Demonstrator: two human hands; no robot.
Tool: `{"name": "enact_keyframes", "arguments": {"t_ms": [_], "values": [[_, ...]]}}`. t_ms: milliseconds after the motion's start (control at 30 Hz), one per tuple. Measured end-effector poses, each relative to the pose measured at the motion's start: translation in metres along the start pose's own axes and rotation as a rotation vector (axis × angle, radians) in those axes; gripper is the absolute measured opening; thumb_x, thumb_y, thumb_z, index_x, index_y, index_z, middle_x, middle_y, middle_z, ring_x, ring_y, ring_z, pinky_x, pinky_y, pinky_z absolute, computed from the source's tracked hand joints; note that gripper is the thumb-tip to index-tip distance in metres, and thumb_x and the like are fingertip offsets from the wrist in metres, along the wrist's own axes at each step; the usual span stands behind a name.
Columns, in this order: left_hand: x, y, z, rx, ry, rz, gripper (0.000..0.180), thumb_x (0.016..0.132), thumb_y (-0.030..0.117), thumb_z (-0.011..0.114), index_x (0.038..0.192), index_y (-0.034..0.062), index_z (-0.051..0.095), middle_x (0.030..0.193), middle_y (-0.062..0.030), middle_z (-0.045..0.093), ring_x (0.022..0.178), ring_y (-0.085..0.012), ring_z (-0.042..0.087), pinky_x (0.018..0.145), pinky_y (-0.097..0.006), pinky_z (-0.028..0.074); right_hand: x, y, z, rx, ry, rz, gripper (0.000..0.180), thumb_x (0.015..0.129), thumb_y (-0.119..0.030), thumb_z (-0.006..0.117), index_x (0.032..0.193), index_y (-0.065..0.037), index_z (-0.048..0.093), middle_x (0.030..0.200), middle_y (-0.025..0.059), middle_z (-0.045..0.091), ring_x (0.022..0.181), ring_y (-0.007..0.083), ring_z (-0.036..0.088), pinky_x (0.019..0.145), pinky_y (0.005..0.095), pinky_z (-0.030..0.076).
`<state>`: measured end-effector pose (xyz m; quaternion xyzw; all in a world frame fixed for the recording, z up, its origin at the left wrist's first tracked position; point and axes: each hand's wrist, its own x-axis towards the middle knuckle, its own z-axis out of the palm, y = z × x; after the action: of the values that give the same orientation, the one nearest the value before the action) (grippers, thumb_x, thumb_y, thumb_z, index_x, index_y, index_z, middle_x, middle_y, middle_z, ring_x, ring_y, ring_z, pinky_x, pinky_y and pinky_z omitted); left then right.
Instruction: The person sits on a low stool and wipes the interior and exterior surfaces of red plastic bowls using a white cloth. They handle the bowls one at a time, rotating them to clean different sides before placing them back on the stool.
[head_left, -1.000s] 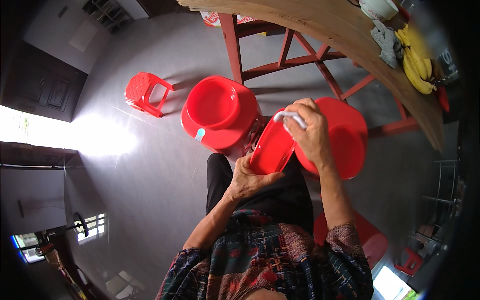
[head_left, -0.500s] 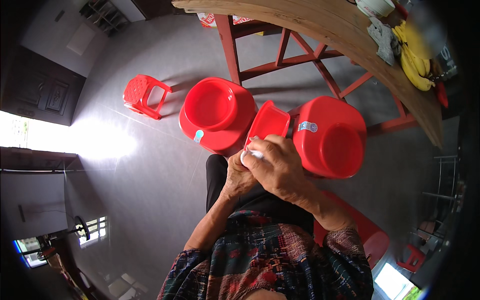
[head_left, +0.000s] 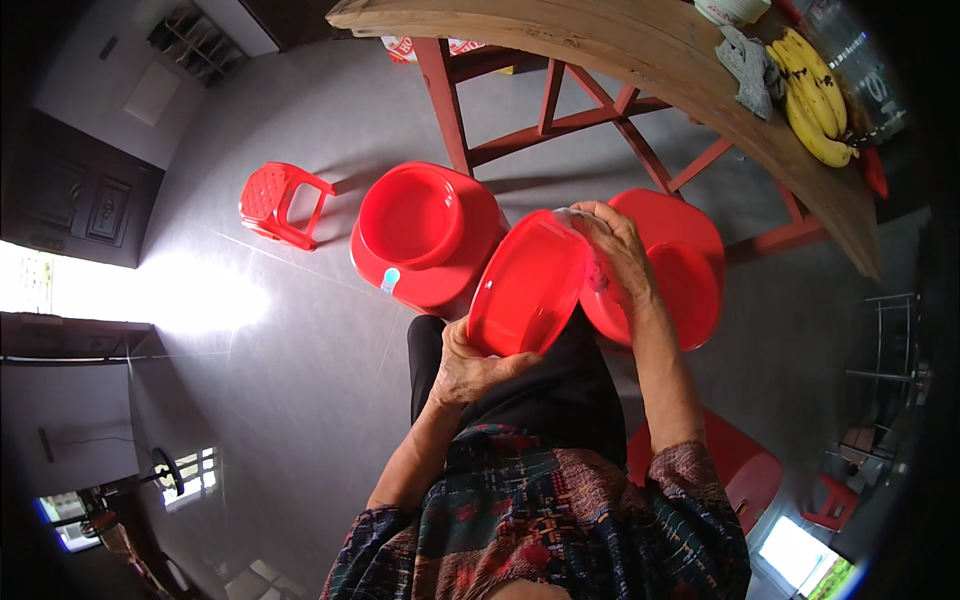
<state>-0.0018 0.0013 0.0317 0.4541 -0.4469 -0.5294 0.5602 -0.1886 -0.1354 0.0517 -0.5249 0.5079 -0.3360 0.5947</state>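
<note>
left hand (head_left: 468,368): gripping tray (head_left: 530,290) by near rim | right hand (head_left: 617,252): curled at its far-right edge, clutching cloth (head_left: 567,213) | tray: between both hands | stool (head_left: 272,200): well ahead-left of left hand

Grey floor (head_left: 300,420) runs beneath a thick wooden counter (head_left: 600,50) on red legs (head_left: 443,105); a bright opening (head_left: 35,280) at left throws white glare (head_left: 205,300); beside it, a dark panelled door (head_left: 80,195) meets a pale wall (head_left: 95,85).
</note>
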Motion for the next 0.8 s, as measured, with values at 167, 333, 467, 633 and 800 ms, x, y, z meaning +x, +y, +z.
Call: {"name": "enact_keyframes", "arguments": {"t_ms": [167,333,467,633,800], "values": [[0.002,0.000,-0.003,-0.029,0.039,-0.134,0.046,0.065,0.010,0.086,0.104,-0.0011,0.065,0.094,-0.0042,0.069,0.085,-0.0094,0.063,0.079,-0.027,0.052,-0.029,-0.018,0.035,0.009,0.124,-0.298,0.021,0.090,-0.013,0.056,0.108,-0.002,0.059,0.096,0.0080,0.061,0.080,0.0155,0.060,0.070,0.0296,0.049],[0.010,-0.008,0.006,-0.504,0.124,-0.051,0.053,0.068,0.002,0.081,0.115,0.0004,0.058,0.109,-0.0078,0.064,0.097,-0.0167,0.062,0.086,-0.032,0.053,-0.051,-0.003,0.066,-0.455,0.122,-1.011,0.029,0.080,-0.005,0.064,0.109,-0.006,0.061,0.115,0.0100,0.056,0.104,0.0307,0.050,0.091,0.0415,0.040],[0.007,-0.004,0.002,-0.543,0.093,-0.031,0.055,0.066,0.001,0.082,0.115,0.0003,0.057,0.108,-0.0078,0.064,0.097,-0.0159,0.062,0.086,-0.032,0.053,-0.052,0.001,0.064,-0.474,0.029,-1.074,0.030,0.077,-0.004,0.064,0.107,-0.007,0.063,0.117,0.0093,0.056,0.103,0.0292,0.051,0.091,0.0411,0.040],[0.002,-0.005,-0.004,-0.420,0.081,-0.076,0.051,0.064,0.003,0.084,0.109,-0.0002,0.061,0.099,-0.0053,0.067,0.091,-0.0128,0.062,0.082,-0.028,0.053,-0.023,-0.014,0.048,-0.414,0.219,-0.885,0.024,0.081,-0.004,0.061,0.105,-0.005,0.062,0.107,0.0098,0.060,0.099,0.0274,0.053,0.089,0.0395,0.041],[-0.003,0.010,-0.014,-0.186,0.005,-0.136,0.046,0.064,0.004,0.085,0.105,-0.0005,0.064,0.095,-0.0025,0.068,0.085,-0.0094,0.062,0.079,-0.028,0.052,-0.012,-0.021,0.012,-0.115,-0.058,-0.176,0.016,0.082,-0.003,0.061,0.098,0.001,0.061,0.094,0.0058,0.061,0.084,0.0112,0.058,0.065,0.0260,0.049]]}}
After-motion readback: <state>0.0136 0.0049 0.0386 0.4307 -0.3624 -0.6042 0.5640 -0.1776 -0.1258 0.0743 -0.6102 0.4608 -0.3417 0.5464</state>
